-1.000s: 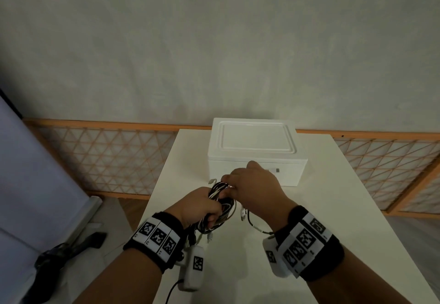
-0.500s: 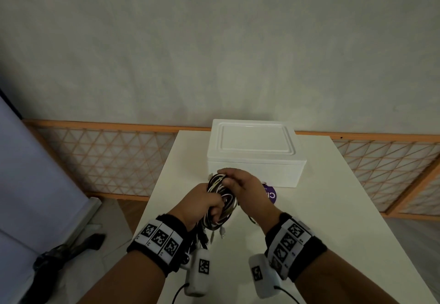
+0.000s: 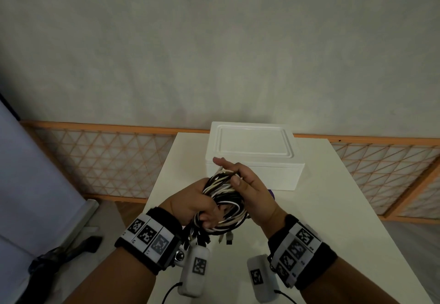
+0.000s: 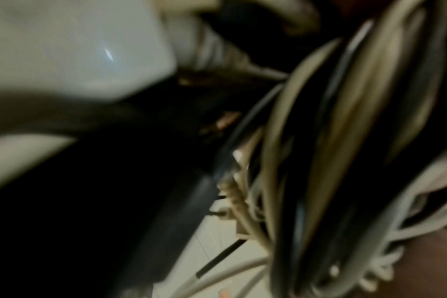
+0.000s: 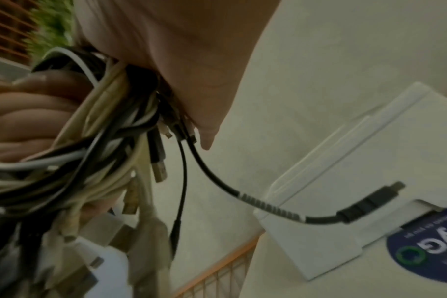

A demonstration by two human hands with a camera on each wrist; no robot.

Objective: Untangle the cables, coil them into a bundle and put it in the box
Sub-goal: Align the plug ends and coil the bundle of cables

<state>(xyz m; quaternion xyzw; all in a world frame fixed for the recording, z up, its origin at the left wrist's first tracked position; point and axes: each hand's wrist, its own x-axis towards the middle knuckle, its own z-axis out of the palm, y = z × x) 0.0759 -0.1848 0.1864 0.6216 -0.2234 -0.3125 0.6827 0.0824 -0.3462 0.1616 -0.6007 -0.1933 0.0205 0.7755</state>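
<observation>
A coil of black and white cables [image 3: 226,192] hangs in the air over the white table [image 3: 321,208], in front of the white box [image 3: 252,151], whose lid is down. My left hand [image 3: 202,206] grips the coil's left side, fingers curled round the strands. On the coil's right my right hand [image 3: 252,189] lies palm up, thumb pinching the top strands, index finger straight. Several plug ends [image 3: 226,238] dangle below. The left wrist view shows blurred strands [image 4: 332,141]. In the right wrist view the coil [image 5: 110,141] trails a black plug end [image 5: 370,201] before the box [image 5: 345,211].
A purple round sticker [image 3: 272,193] lies on the table against the box front, mostly hidden by my right hand. An orange lattice fence [image 3: 107,158] runs behind the table. A dark object [image 3: 64,253] lies on the floor at the left beside a pale panel [image 3: 28,184].
My right hand has turned from palm down to palm up beside the coil and drawn the loose cable in. The coil has risen a little. The left hand keeps its grip.
</observation>
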